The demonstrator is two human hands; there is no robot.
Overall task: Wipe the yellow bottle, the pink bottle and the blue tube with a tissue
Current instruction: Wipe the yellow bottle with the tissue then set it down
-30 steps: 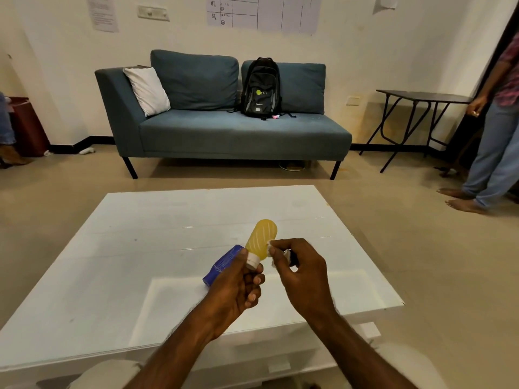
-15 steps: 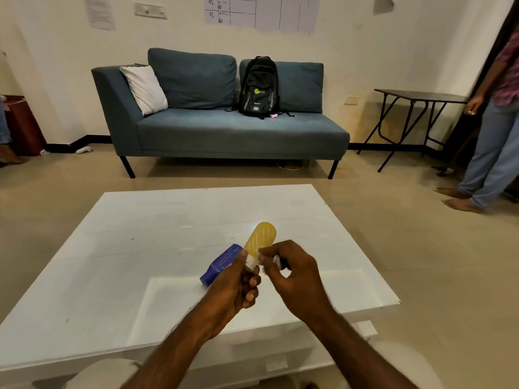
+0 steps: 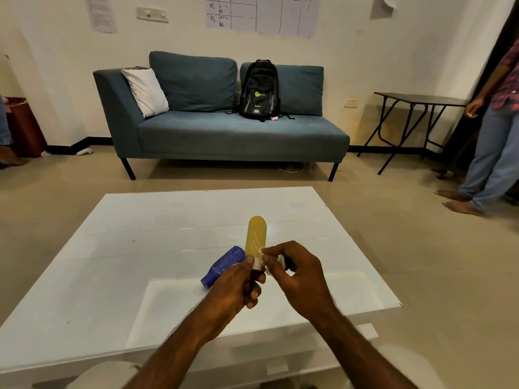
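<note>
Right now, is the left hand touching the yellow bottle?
Touching: the head view shows the left hand gripping the yellow bottle at its lower end.

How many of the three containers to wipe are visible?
2: the yellow bottle in the left hand, the blue tube on the table behind it. The pink bottle may be hidden.

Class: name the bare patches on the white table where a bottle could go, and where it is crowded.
Bare: the white table's far half beyond the yellow bottle, and its left side from the blue tube to the edge. Crowded: near centre, where left hand and right hand meet beside the tube.
</note>
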